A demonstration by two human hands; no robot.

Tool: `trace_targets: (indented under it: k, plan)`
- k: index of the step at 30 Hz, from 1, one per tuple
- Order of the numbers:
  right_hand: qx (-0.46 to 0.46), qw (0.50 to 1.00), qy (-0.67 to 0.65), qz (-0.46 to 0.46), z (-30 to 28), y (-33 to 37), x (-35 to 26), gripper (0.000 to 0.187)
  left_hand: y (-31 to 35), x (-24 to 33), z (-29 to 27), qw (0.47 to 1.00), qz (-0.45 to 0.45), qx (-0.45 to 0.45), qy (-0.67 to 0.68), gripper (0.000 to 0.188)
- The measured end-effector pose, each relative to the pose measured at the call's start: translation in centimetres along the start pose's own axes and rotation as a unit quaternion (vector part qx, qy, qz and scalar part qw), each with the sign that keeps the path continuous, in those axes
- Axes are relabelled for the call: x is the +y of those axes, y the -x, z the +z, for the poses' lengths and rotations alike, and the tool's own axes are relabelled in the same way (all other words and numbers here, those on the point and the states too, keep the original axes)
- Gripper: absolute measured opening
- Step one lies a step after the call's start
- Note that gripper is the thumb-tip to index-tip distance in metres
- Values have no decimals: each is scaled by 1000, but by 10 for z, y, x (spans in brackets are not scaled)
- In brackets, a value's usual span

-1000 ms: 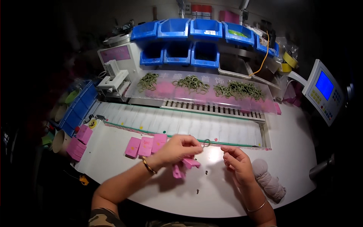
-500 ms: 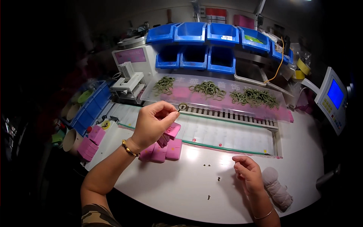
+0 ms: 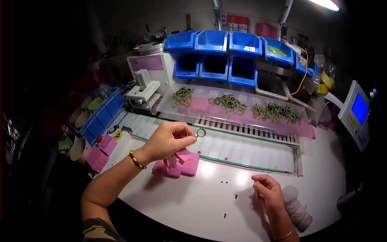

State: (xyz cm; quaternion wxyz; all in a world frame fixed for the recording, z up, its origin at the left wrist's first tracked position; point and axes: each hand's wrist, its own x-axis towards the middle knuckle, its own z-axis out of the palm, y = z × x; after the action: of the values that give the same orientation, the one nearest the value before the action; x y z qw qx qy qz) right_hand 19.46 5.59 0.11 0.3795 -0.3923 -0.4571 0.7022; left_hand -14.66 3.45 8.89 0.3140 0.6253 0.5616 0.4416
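Between the thumb and fingertips of my left hand [image 3: 171,139], a small dark greenish ring [image 3: 200,132] is pinched, raised over the left part of the glass-topped strip set in the table. Below that hand lies a pile of pink blocks [image 3: 189,166], the top one tilted and partly hidden by my hand. My right hand [image 3: 269,193] hovers over the white table [image 3: 193,205], its fingers loosely curled, with a gap between thumb and forefinger and nothing visible in it. Several tiny dark pieces [image 3: 236,197] lie to its left. A rolled pale cloth bundle [image 3: 297,209] rests beside its wrist.
Beyond the strip, a clear tray [image 3: 205,109] carries three heaps of similar rings [image 3: 276,113]. Blue bins [image 3: 211,41] stand in two rows behind. A small white press [image 3: 143,92] is at the left; a display panel [image 3: 356,111] stands at the right.
My left hand has brought the ring down and slightly nearer, so the ring now shows against the pale strip. My right hand keeps nearly the same pose. The whole view has shifted a little.
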Motion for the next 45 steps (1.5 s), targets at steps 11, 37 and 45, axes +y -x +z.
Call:
trace_targets:
  k: [11,37,45]
  plan:
    - [-4,965,259,-38,-25,59,-9,19,34,-14,12,982,-145,-10,124,8]
    - [201,673,635,-322,-57,89,-2,30,-99,1,-45,951,-128,106,262,32]
    - [113,714,577,-380,-39,86,-5,39,-46,-7,94,908,-202,7,367,37]
